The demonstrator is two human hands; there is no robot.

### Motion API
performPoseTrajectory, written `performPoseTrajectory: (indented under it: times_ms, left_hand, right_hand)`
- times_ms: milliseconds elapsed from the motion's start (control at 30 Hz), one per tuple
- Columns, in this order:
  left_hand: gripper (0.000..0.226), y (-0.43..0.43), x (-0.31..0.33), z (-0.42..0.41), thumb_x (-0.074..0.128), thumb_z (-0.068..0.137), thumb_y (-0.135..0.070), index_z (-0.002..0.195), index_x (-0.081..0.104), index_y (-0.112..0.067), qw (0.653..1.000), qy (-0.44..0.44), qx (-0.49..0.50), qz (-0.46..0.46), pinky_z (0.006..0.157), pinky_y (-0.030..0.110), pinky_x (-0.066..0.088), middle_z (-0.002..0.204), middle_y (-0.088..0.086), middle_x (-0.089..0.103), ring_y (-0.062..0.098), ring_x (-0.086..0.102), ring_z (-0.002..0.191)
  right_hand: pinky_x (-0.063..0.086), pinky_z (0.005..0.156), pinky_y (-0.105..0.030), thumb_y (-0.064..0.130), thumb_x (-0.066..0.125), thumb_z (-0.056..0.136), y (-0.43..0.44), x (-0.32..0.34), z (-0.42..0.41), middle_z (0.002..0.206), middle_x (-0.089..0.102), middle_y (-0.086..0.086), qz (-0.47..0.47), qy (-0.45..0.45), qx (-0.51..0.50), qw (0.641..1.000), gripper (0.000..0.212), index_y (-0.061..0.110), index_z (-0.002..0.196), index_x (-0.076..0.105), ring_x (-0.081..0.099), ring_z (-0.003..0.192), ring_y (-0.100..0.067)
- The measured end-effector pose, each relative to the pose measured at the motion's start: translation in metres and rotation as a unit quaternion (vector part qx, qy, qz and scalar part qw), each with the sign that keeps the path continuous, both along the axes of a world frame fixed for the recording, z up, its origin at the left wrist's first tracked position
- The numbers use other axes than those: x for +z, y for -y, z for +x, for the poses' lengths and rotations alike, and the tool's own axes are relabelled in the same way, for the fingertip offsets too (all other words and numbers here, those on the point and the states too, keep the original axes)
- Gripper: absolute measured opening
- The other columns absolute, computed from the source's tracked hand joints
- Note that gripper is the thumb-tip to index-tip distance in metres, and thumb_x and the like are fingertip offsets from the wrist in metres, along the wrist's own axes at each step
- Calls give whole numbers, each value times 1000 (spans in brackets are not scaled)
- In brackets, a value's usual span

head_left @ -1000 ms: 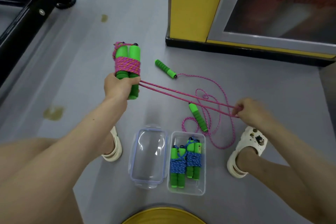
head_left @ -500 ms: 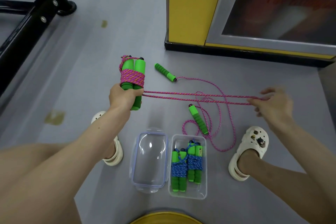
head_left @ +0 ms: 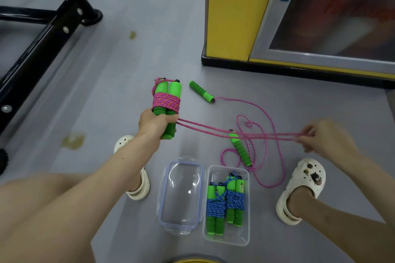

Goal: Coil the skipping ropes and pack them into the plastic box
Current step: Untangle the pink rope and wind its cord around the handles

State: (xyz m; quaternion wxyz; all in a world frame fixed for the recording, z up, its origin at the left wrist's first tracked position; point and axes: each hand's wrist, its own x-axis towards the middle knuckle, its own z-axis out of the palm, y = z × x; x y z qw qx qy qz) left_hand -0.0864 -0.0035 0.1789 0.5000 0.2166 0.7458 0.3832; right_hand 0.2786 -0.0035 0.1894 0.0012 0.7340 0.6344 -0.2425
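Observation:
My left hand [head_left: 155,123] grips two green handles [head_left: 168,100] held upright side by side, with pink rope wound several turns round them. Two strands of that pink rope [head_left: 224,132] run taut to the right, where my right hand [head_left: 324,136] pinches their looped end. A second pink skipping rope [head_left: 271,134] lies loose on the floor with one green handle [head_left: 202,92] at the back and another [head_left: 240,149] nearer the box. The clear plastic box [head_left: 246,239] on the floor holds two coiled blue ropes [head_left: 225,203] with green handles.
The box's clear lid [head_left: 181,194] lies left of it. My feet in white clogs [head_left: 303,188] flank the box. A yellow cabinet [head_left: 230,10] stands behind, a black metal frame [head_left: 42,36] at far left, and a yellow round edge [head_left: 196,261] at the bottom.
My right hand has pulled the rope's end out to the right, drawing the two strands taut. My left hand with the wrapped handles has shifted a little right and lower in view.

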Motion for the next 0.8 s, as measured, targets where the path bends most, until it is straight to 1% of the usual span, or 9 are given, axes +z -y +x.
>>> performPoseTrajectory:
  times_ms: [67, 167, 233, 300, 400, 500, 600, 700, 800]
  left_hand:
    - [34, 3, 6, 9, 75, 76, -1, 105, 57, -2, 1000, 14, -27, 5, 42, 23, 51, 83, 16, 65, 29, 65, 62]
    - [35, 8, 11, 27, 75, 77, -2, 107, 58, -4, 995, 43, -90, -1, 44, 23, 51, 80, 12, 66, 26, 66, 60]
    - [38, 13, 14, 41, 75, 77, -3, 111, 58, -4, 989, 68, -130, -6, 46, 24, 52, 83, 12, 67, 26, 67, 63]
    - [41, 16, 15, 53, 76, 76, -3, 112, 57, -4, 983, 75, -170, -2, 49, 24, 53, 88, 12, 68, 23, 67, 67]
    - [36, 17, 18, 70, 76, 76, -3, 107, 58, -7, 971, 113, -211, 11, 51, 23, 53, 80, 6, 69, 16, 69, 61]
    - [40, 16, 20, 81, 76, 76, -3, 111, 58, -7, 966, 137, -218, 23, 54, 24, 53, 84, 7, 70, 16, 69, 63]
    - [47, 15, 20, 86, 77, 75, -3, 118, 56, -4, 963, 148, -225, 33, 59, 29, 56, 97, 15, 70, 23, 70, 71]
    - [49, 15, 18, 89, 78, 75, -4, 118, 55, -5, 961, 121, -246, 38, 70, 38, 60, 104, 20, 69, 34, 70, 82]
    - [46, 16, 15, 91, 80, 73, -7, 112, 55, -9, 961, 74, -263, 47, 77, 46, 59, 102, 18, 68, 38, 69, 89]
  right_hand:
    - [50, 77, -36, 43, 65, 84, 2, -6, -7, 98, 71, -12, -96, 49, 15, 994, 33, 13, 98, 70, 65, 90, -25]
    - [39, 99, -40, 39, 56, 92, -3, -3, -25, 135, 51, -17, -3, 1, 28, 1000, 54, 6, 134, 49, 49, 122, -32]
    - [40, 93, -34, 32, 53, 94, -9, 9, -41, 128, 56, -15, 47, -72, 33, 996, 46, 8, 133, 50, 53, 115, -29]
    - [40, 89, -28, 23, 55, 95, -11, 18, -60, 120, 62, -10, 12, -198, -16, 980, 35, 12, 128, 56, 58, 109, -21]
    - [42, 96, -24, 4, 52, 93, 0, 17, -90, 120, 64, -8, -93, -380, -45, 919, 38, 11, 130, 53, 60, 111, -16]
    - [43, 98, -25, -8, 47, 91, 8, 8, -111, 120, 65, -3, -145, -481, -13, 864, 43, 17, 124, 55, 60, 111, -12]
    - [47, 88, -28, -7, 48, 90, 5, 4, -114, 104, 69, -8, -142, -468, -7, 872, 31, 13, 110, 61, 64, 94, -18]
    - [37, 56, -24, 3, 50, 93, 3, 4, -110, 67, 58, -7, -142, -405, 4, 903, 14, 5, 86, 63, 47, 55, -12]
    - [28, 41, -14, 10, 52, 93, 6, 6, -110, 50, 51, 2, -122, -343, 12, 931, 31, 12, 62, 56, 35, 35, -1]
